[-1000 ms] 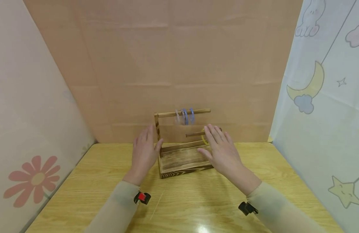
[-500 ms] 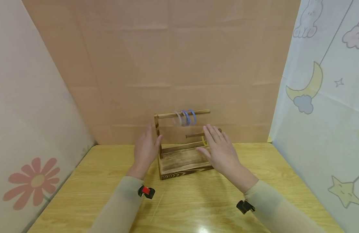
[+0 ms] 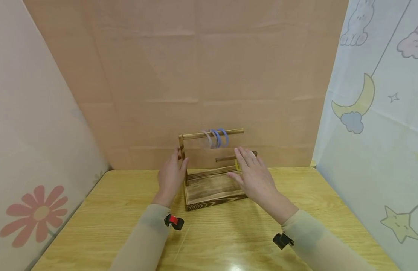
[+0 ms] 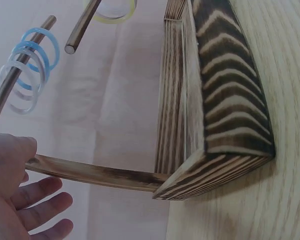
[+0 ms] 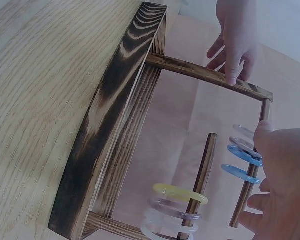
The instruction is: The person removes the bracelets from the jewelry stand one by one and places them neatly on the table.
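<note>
A dark-grained wooden bangle rack [image 3: 212,188] stands on the table. Blue bangles [image 3: 224,137] and clear bangles [image 3: 207,138] hang from its upper rod [image 3: 236,131]. On the lower rod [image 5: 206,162] are a yellow bangle [image 5: 177,192], a purplish bangle [image 5: 172,209] and clear ones. My left hand [image 3: 170,177] is at the left post [image 4: 90,173], thumb in front and loosely extended fingers behind it. My right hand [image 3: 256,177] reaches to the rack's right side with straight fingers, hiding the right post and part of the lower rod in the head view.
The light wooden table [image 3: 110,226] runs up to a brown paper backdrop [image 3: 209,67]. Printed cloth walls [image 3: 358,150] border it on both sides. A black wrist strap [image 3: 174,222] is on the left sleeve, another [image 3: 282,241] on the right.
My left hand has moved slightly right, onto the left post. The bangles on the upper rod have swung to a more angled position. My right hand stays nearly in place.
</note>
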A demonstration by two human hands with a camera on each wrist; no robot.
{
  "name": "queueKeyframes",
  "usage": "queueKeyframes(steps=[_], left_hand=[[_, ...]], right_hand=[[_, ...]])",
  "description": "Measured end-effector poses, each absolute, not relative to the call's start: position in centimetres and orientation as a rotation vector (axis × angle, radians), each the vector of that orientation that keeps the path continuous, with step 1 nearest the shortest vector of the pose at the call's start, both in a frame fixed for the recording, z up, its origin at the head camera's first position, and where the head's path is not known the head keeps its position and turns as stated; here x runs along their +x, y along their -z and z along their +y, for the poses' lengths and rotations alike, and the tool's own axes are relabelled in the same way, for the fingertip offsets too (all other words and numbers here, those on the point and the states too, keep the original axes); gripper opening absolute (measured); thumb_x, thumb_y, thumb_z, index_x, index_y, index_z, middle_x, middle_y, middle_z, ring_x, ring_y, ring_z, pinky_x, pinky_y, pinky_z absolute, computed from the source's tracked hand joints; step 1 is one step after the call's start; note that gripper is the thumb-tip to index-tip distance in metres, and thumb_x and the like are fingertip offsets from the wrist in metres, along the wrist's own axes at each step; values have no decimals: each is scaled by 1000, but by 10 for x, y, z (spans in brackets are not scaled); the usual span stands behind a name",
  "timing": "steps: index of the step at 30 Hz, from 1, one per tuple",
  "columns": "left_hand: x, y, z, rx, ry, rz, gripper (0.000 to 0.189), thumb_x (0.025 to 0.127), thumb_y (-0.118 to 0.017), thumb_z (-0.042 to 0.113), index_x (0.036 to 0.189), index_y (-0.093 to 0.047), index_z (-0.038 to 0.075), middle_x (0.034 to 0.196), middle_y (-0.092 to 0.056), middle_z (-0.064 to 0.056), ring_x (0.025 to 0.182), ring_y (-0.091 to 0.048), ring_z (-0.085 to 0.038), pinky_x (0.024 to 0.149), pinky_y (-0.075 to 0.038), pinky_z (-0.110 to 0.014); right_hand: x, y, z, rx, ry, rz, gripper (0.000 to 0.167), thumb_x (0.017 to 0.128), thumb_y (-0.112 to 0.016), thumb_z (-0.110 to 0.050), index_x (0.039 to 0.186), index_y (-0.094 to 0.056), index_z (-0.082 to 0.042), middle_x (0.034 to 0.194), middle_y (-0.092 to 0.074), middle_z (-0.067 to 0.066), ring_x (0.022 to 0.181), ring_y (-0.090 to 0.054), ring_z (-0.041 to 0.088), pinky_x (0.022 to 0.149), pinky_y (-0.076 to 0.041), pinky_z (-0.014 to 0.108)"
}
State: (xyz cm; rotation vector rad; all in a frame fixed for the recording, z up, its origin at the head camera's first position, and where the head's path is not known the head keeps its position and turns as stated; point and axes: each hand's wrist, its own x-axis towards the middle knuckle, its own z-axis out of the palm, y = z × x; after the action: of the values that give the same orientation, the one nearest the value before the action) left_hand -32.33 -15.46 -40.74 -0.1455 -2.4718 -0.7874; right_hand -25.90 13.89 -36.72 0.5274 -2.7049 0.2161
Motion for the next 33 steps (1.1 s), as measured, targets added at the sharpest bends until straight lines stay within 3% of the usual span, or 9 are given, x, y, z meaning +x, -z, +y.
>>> queueKeyframes(steps=[6, 11, 27, 33], left_hand=[[-327, 414, -154, -136, 772, -2439, 41, 112, -69, 35, 140, -64, 5, 117, -79, -12, 90, -75, -33, 66, -59, -51], [-329, 416, -152, -131, 750, -2392, 26, 111, -73, 29, 125, -69, 8, 110, -80, -10, 83, -75, -32, 61, -57, -51], [-336, 420, -149, -136, 762, -2370, 26, 111, -72, 25, 127, -69, 4, 110, -80, -15, 84, -77, -37, 63, -59, -54], [-339, 423, -149, -137, 722, -2377, 29, 109, -75, 23, 129, -68, 3, 109, -80, -16, 81, -77, -37, 60, -59, -53]], right_hand=[[-260, 368, 137, 538, -230, -2708, 92, 112, -58, -56, 176, -18, -4, 181, -22, 17, 166, -25, 39, 131, -21, 64], [-261, 367, 136, 549, -221, -2681, 91, 112, -59, -56, 176, -21, -3, 179, -28, 19, 163, -30, 41, 129, -27, 64], [-276, 350, 128, 520, -249, -2658, 89, 112, -63, -52, 174, -25, -1, 165, -50, 24, 145, -56, 46, 119, -44, 61], [-285, 341, 124, 486, -300, -2675, 87, 113, -57, -55, 175, -24, -2, 166, -49, 25, 147, -54, 46, 119, -44, 62]])
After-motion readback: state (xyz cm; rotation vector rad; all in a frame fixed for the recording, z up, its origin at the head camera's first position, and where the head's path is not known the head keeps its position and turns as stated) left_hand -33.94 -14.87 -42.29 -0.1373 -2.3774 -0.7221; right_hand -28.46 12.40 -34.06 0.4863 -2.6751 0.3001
